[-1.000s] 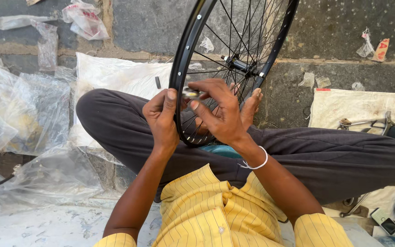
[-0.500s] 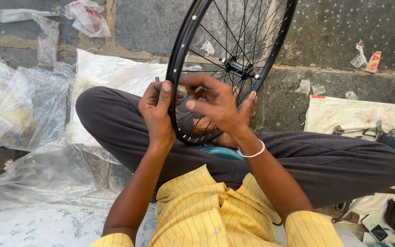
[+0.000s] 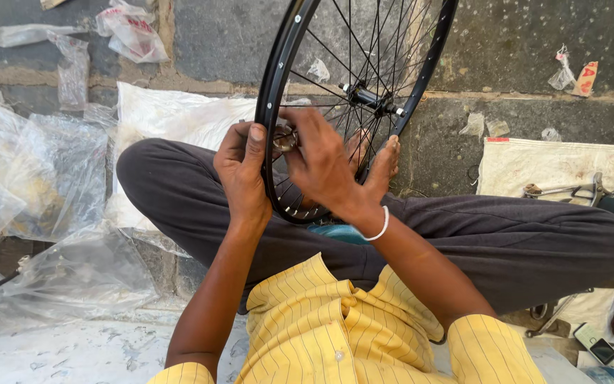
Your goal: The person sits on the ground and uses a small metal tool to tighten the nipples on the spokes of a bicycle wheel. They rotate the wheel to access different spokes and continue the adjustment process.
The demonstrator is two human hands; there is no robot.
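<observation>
Head view, left to right. Crumpled clear plastic sheets [image 3: 30, 178] lie on the floor at far left, with a white sack [image 3: 172, 121] behind the person's bent knee.

Left hand [image 3: 243, 174]: grip closed around the black rim of the bicycle wheel [image 3: 278, 78], thumb up along the rim's near face. The wheel stands upright between the crossed legs, its lower arc down by the bare feet [image 3: 381, 160], its upper part out of frame; the hub [image 3: 371, 98] sits just above and right of the hands.

Right hand [image 3: 321, 163]: reaches across the spokes, fingers pinched on a small metal tool [image 3: 286, 139] pressed at the inner side of the rim, touching the left thumb. White bangle [image 3: 378, 227] on the right wrist.

Far right: a second white sack [image 3: 556, 167] on the floor carries metal hand tools [image 3: 570, 188]; further tools and a small phone [image 3: 595, 345] lie near the right knee.
</observation>
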